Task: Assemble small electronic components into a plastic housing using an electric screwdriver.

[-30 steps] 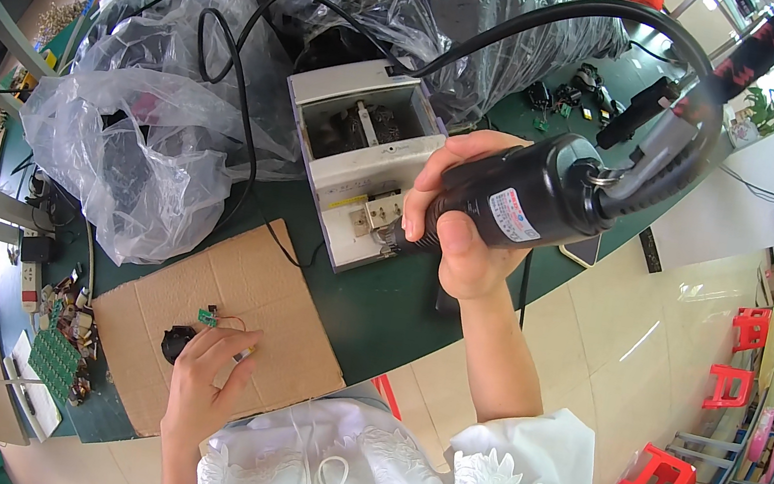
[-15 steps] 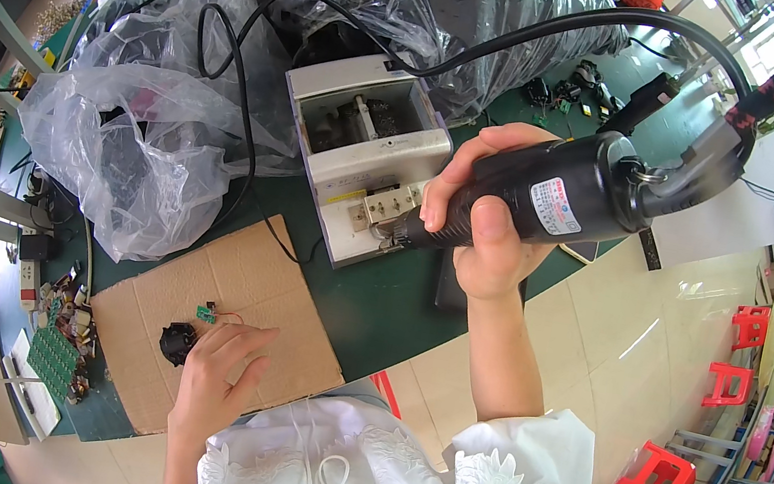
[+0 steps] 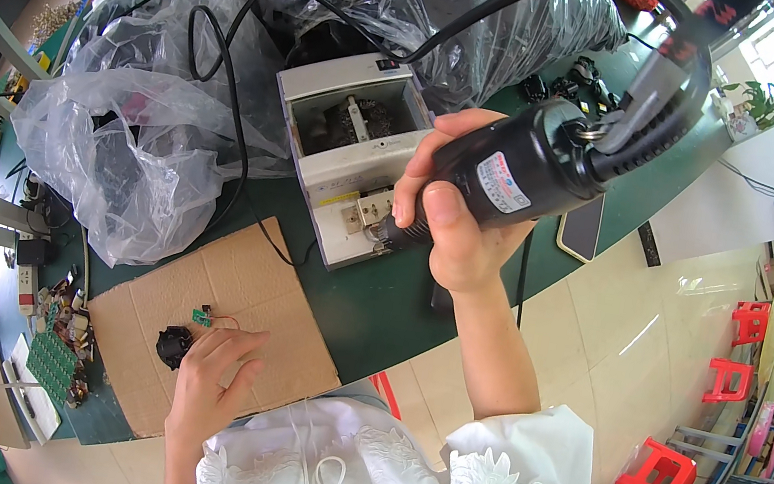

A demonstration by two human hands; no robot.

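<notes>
My right hand (image 3: pixel 469 250) is wrapped round a black electric screwdriver (image 3: pixel 450 166) that hangs from a cable and a ring at its upper end. Its tip slants down to the front of a white screw feeder (image 3: pixel 342 172), by the small metal block; the exact contact is hidden. On a sheet of cardboard (image 3: pixel 289 348) rests my left hand (image 3: pixel 213 367), fingers loosely stretched and apart. Right beside those fingers lie a round black part (image 3: pixel 173 346) and a small green circuit board (image 3: pixel 202 316) with a thin red wire. The left hand's underside is out of sight.
Clear plastic bags (image 3: pixel 130 171) cover the table's left and back. A black cable (image 3: pixel 244 108) loops beside the feeder. A phone (image 3: pixel 579 230) lies near the right table edge. Circuit boards (image 3: pixel 53 367) are piled at left. Red stools (image 3: pixel 656 474) stand on the floor.
My right hand has swung the screwdriver's upper end to the left, while its tip stays at the feeder's front. More of the phone now shows. The left hand is nearly still.
</notes>
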